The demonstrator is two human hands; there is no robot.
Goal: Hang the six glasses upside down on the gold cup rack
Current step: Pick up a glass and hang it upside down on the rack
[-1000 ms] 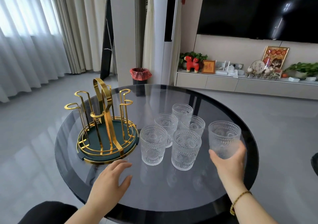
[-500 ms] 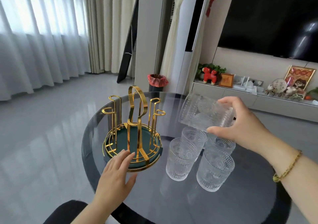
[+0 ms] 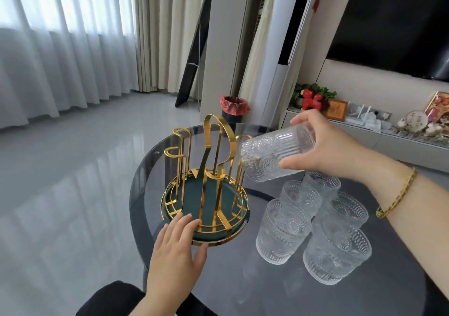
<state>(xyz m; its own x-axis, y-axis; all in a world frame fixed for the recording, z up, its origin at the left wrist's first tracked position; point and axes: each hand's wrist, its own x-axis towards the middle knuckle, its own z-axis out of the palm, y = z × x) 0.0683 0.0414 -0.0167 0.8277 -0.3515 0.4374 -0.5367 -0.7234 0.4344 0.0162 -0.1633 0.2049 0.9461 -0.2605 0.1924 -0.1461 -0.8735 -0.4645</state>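
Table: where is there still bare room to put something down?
Bare glass lies on the round table near its front edge, between the left hand and the standing glasses. It is crowded between the gold rack and those glasses.

Round dark smoked-glass table [image 3: 243, 279] in near centre. Glossy grey tiled floor [image 3: 73, 182] left of it. Sheer white curtains [image 3: 60, 48] along far left wall, beige drapes [image 3: 165, 31] beside them. Black bin with red liner [image 3: 234, 106] on floor beyond table. Large black wall-mounted screen [image 3: 393, 21] far right. Below it, long pale low cabinet [image 3: 388, 140] carrying red horse figurine [image 3: 312, 100], green plant [image 3: 323, 92] behind it, small orange framed picture [image 3: 336, 109].
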